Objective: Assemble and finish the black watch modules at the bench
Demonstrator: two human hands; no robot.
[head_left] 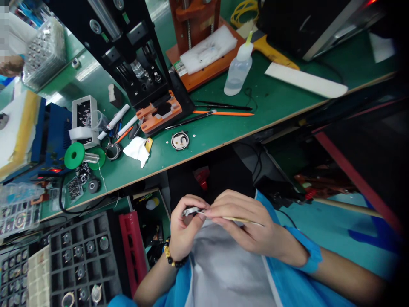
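Close to my body, past the bench edge, my left hand [187,224] is closed round a small metallic part [191,211], perhaps a watch piece; the fingers hide much of it. My right hand [244,219] pinches a thin, light-coloured tool [243,220], its front end meeting the part at my left fingertips. An open round watch case [180,140] lies on the green bench [220,136], with tiny pieces beside it. Behind the case are an orange stick [230,114] and dark tweezers [188,120].
A black press [137,51] with an orange fixture [159,113] stands behind. A squeeze bottle [238,70] is right of it. White cloth [137,150] and a green spool [74,155] lie left. A compartment tray [86,260] holds watches lower left. Part of another person's hand [12,66] shows far left.
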